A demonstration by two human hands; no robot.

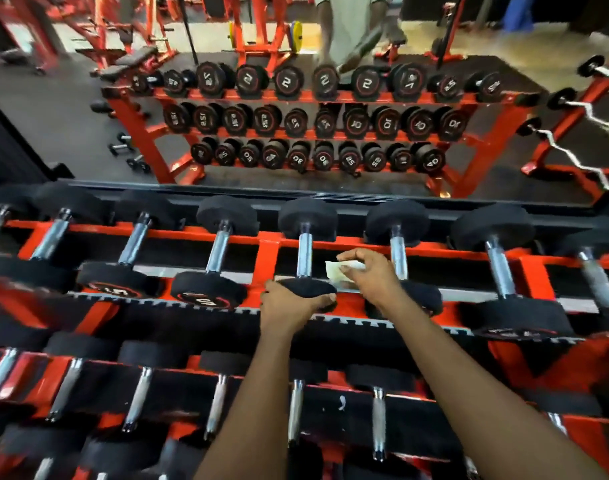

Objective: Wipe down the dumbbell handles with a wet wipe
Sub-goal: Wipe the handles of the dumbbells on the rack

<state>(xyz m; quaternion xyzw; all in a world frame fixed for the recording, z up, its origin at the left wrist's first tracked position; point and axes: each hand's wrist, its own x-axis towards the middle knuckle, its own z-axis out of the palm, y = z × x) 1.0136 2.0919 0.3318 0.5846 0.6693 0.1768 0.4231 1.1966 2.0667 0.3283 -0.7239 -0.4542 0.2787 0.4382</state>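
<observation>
1. Dumbbell handles [378, 424] of the nearest tier: chrome, knurled, running near-to-far across the red rack [268, 258], with black heads at their ends. Both bare forearms reach out over this tier.
2. Next tier, higher and farther: another row of black-headed dumbbells, handles again running near-to-far. Two near heads at left show red-ringed faces; their numbers are too blurred to read.
3. Left hand [292, 304]: clamped on the near head [308, 288] of the middle dumbbell, fingers and thumb wrapped round its rim from the near side.
4. Right hand [368, 271]: just right of the left one and slightly farther out, pinching a wet wipe [334, 270] between thumb and fingertips. The wipe is white and crumpled, sticking out leftward from the pinch.
5. The wipe sits just beside that dumbbell's chrome handle [304, 252], on its right, between it and the neighbouring handle [399, 252]. A dark sliver shows between wipe and chrome.
6. The hands are close together but not touching each other.
7. Far side: a mirror [71, 116] stands behind the rack. It reflects three tiers of numbered dumbbells, a person's torso in a light shirt [348, 29] with arms down at the top tier, curl bars [590, 112] at right, and benches and red machines at far left.
</observation>
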